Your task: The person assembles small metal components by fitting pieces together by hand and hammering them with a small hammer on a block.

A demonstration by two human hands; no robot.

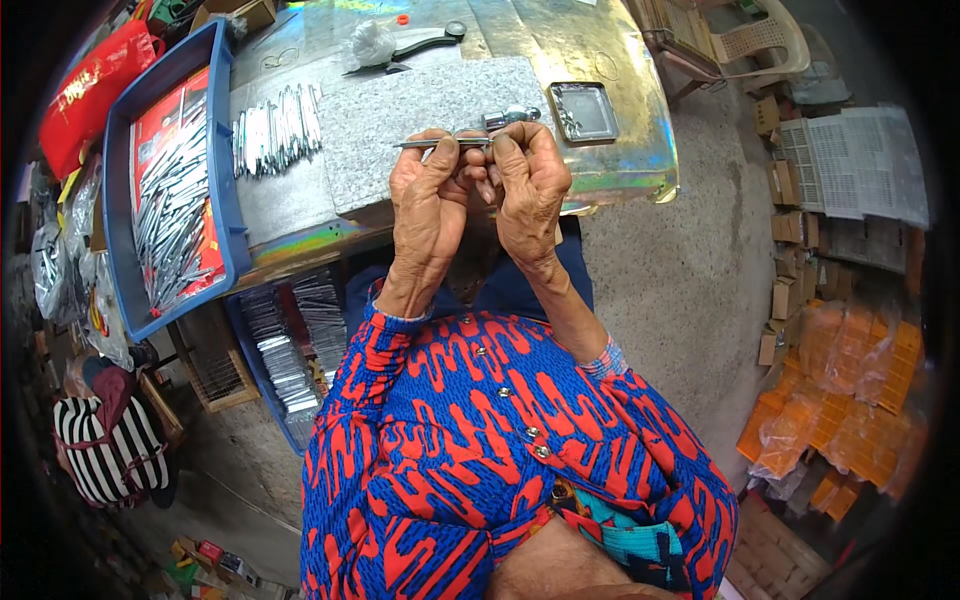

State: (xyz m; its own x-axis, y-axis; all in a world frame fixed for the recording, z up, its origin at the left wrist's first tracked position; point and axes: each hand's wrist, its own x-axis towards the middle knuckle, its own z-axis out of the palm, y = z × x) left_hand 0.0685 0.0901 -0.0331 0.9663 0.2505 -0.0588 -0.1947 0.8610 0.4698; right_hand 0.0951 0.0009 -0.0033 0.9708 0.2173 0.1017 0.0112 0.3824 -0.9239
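Above the near edge of a speckled grey slab (370, 130), my two hands hold a slim metal rod (412, 144) level between them. My left hand (428, 200) pinches its left part between thumb and fingers, with the tip sticking out to the left. My right hand (532, 195) closes on the other end, and its fingers hide that part. Just beyond the right hand, a shiny rounded metal tool (510, 117) lies on the slab. To its right, a square shallow tin (610, 134) holds small metal pieces.
Left of the slab lies a row of slim metal pieces (280, 130). A blue tray (222, 150) of similar pieces stands farther left. A black-handled tool (425, 43) lies at the back. Below the table edge is another filled blue tray (268, 375). Orange plastic parts (850, 390) are stacked at right.
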